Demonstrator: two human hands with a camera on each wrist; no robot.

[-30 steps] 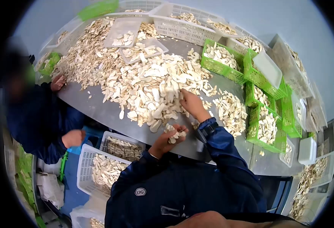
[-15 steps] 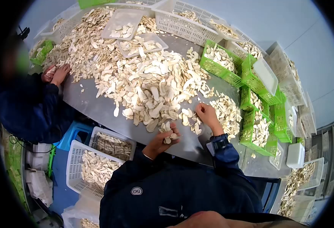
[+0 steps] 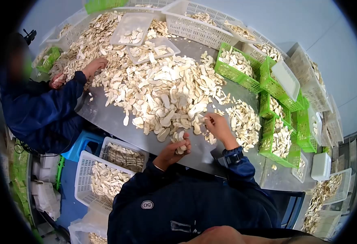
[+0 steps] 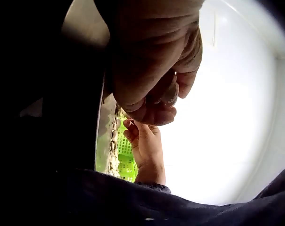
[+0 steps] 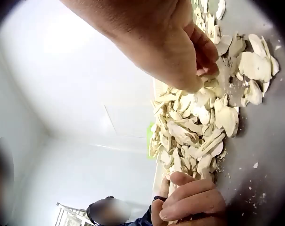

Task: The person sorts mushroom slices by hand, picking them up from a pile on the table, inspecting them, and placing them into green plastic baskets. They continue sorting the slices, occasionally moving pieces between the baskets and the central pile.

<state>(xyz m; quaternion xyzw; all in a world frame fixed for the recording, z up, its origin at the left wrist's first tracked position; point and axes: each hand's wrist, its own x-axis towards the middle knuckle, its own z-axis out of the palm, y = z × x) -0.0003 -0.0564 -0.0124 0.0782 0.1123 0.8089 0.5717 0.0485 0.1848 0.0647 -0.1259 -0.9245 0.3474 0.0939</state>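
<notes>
A broad heap of pale mushroom slices (image 3: 158, 93) covers the middle of the metal table. My left hand (image 3: 173, 151) stays over the table's front edge, fingers curled round a few mushroom slices (image 3: 181, 147); the left wrist view shows its underside in shadow. At the heap's near right edge, my right hand (image 3: 219, 127) pinches a mushroom slice (image 3: 201, 116) between thumb and fingertips. Seen from the right wrist, that hand (image 5: 175, 52) is low over the slices, with my left hand (image 5: 194, 202) below it in the picture.
A smaller pile of slices (image 3: 243, 122) lies right of my right hand. Green baskets (image 3: 237, 67) line the right side, white crates (image 3: 194, 30) the back. Another person's hand (image 3: 95, 67) works in the heap at left. A white crate (image 3: 85, 183) stands below the table.
My right hand drew back from the heap toward the smaller pile, then reached slightly left to a slice. My left hand keeps its slices. The other person's hand moved onto the heap.
</notes>
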